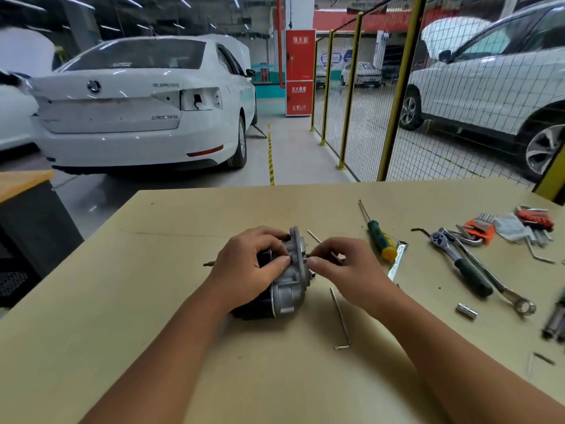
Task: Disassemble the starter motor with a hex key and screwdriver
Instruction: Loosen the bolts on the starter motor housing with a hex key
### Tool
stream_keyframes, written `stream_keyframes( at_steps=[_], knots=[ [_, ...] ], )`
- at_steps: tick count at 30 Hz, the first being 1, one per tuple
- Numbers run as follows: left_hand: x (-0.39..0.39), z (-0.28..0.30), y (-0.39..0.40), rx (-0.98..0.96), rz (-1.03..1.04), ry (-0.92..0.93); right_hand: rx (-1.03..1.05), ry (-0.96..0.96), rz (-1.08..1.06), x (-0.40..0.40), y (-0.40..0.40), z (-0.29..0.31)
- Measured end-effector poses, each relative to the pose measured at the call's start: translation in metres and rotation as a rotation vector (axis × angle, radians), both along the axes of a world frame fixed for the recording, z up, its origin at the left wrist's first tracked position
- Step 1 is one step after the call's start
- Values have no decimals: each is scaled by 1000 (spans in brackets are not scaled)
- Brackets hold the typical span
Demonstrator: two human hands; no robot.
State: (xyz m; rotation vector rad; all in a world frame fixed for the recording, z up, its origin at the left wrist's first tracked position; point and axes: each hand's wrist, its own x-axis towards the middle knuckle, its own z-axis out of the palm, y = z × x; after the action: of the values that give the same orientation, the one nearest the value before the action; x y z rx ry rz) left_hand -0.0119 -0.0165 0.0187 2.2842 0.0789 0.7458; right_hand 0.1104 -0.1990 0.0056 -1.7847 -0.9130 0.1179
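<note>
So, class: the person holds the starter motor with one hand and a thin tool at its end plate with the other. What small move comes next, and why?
Probably turn the hex key pinched by the right hand to loosen a bolt, since the left hand steadies the starter motor and the tool meets the end plate.

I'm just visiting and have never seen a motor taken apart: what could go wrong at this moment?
Two things, I'd guess. The right hand pinches a thin hex key at the starter motor's metal end; a tool that slim could slip out of the screw. The left hand alone steadies the motor, which lies on its side on the table, so it might roll. Any small screw that comes free could get lost among the tools at the right.
</note>
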Motion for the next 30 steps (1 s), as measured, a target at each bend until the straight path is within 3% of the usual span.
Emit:
stream_keyframes(
  at_steps=[2, 6, 10, 14, 18, 22, 26, 30],
  knots=[
    [-1, -3, -1, -6, 0, -3, 46, 33, 27, 1, -1, -1],
    [0, -3, 2, 2, -6, -21, -27, -85, 1, 4, 0, -4],
    [1, -4, 2, 17, -4, -14, 47, 36, 88, 7, -3, -2],
    [1, -5, 4, 34, -22, -31, -55, -141, 37, 7, -3, -2],
    [1, -5, 2, 33, -9, -37, 55, -8, 56, 6, -4, 0],
    [0, -6, 2, 42, -7, -25, -71, -174, 29, 4, -2, -1],
    [0, -6, 2, 42, 5, -30, 39, -50, 41, 3, -2, 1],
    [-1, -5, -1, 33, 13, -34, -49, -134, 11, 2, -1, 0]
  ],
)
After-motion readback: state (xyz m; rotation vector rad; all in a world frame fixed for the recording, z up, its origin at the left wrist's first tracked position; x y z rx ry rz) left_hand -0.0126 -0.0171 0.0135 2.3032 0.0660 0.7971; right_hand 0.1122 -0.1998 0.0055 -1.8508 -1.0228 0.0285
